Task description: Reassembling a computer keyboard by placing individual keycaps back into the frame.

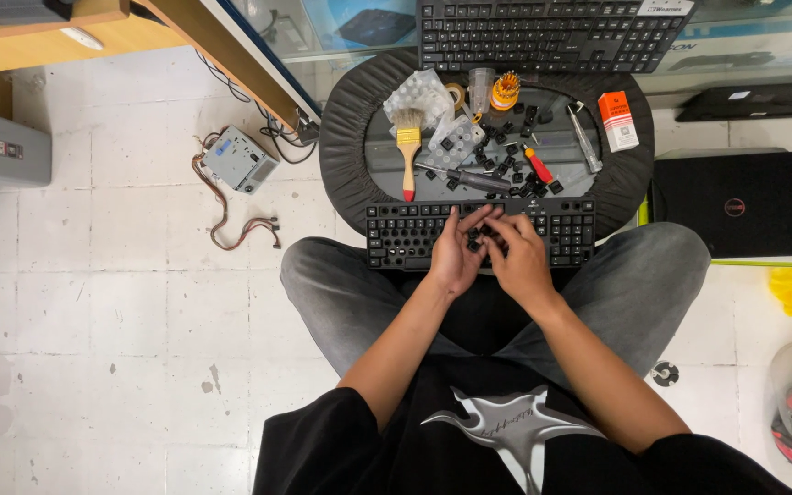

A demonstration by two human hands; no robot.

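Hands, left [456,252] and right [517,257], grips grasping keycaps [475,240] over keyboard [396,236] edge

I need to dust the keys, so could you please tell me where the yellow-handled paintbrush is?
In the head view, the yellow-handled paintbrush lies on the left side of the round black-rimmed stool top, just beyond the black keyboard on the person's lap.

A second keyboard [552,35] lies at the top. A brush [408,147] and orange box [617,120] rest on the round stool [346,156]. A power supply [238,159] sits on the floor [93,302], a laptop [735,203] right.
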